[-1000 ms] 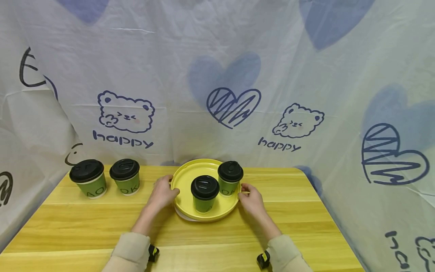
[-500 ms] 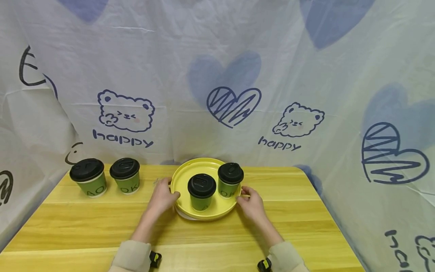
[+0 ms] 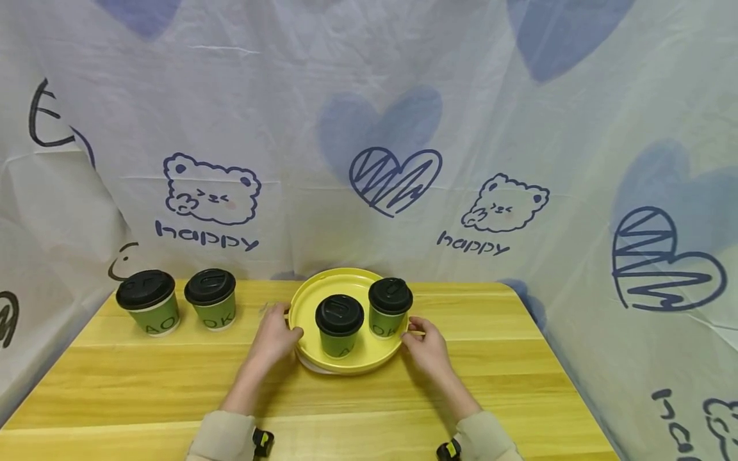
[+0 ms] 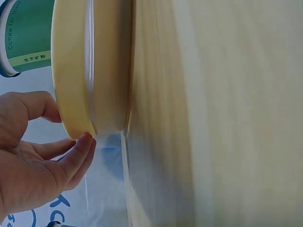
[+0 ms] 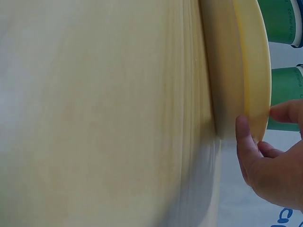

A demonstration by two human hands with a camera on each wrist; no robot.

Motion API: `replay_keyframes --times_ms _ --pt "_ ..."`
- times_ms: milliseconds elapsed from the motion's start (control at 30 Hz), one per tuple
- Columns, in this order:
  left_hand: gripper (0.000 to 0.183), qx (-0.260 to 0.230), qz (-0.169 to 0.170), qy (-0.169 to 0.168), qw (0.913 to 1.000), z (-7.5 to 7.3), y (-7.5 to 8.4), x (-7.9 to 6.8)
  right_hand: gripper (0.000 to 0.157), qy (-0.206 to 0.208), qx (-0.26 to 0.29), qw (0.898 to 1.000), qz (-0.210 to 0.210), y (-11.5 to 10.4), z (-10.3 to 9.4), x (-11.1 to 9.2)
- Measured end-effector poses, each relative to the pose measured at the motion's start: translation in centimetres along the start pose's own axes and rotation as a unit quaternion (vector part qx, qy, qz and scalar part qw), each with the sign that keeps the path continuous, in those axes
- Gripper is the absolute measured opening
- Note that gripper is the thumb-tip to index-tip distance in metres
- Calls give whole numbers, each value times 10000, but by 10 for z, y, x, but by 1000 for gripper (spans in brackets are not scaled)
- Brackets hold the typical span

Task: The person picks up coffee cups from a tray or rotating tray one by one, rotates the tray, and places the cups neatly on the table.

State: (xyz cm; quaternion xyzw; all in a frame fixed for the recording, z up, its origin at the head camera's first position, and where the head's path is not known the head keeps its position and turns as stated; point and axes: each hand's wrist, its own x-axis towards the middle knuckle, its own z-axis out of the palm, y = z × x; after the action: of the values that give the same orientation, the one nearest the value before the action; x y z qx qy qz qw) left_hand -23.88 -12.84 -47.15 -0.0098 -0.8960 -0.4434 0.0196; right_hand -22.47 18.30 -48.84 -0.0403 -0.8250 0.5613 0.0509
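Left hand [image 3: 273,336]: gripping yellow tray [image 3: 313,304], nine o'clock rim. Right hand [image 3: 428,349]: gripping, three o'clock. Tray: twelve o'clock on table [image 3: 357,416]. Near cup [image 3: 340,326], six; far cup [image 3: 389,308], three: both nudged clockwise, suggesting tray turned. Outer cups [image 3: 211,301]: two, ten o'clock.

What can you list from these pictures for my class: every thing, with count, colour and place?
Table: 1, yellow wood-grain, before the person
Round tray: 1, yellow, near the table's far edge
Base: 1, pale, under the tray, mostly hidden
Lidded cups: 4, green with black lids, two on the tray, two left of it
Cloth: sheet count unclear, white with blue prints, behind the table
Sleeves: 2, beige, bottom of the head view
Wrist devices: 2, black, beside the sleeves
Left hand: 1, bare, gripping the tray's left rim
Right hand: 1, bare, gripping its right rim
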Motion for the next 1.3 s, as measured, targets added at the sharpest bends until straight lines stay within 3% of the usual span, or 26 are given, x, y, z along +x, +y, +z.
replay_keyframes --times_ms 400,667,1300 --pt "64 129 57 -182 9997 -5 0 11 51 64 245 9997 62 -1 2 9" --pt "63 367 112 -227 9990 -8 -1 17 50 -5 124 9999 -6 0 1 11" --pt "63 325 146 -92 9993 -6 0 5 59 -115 -45 9999 -37 -4 2 -4"
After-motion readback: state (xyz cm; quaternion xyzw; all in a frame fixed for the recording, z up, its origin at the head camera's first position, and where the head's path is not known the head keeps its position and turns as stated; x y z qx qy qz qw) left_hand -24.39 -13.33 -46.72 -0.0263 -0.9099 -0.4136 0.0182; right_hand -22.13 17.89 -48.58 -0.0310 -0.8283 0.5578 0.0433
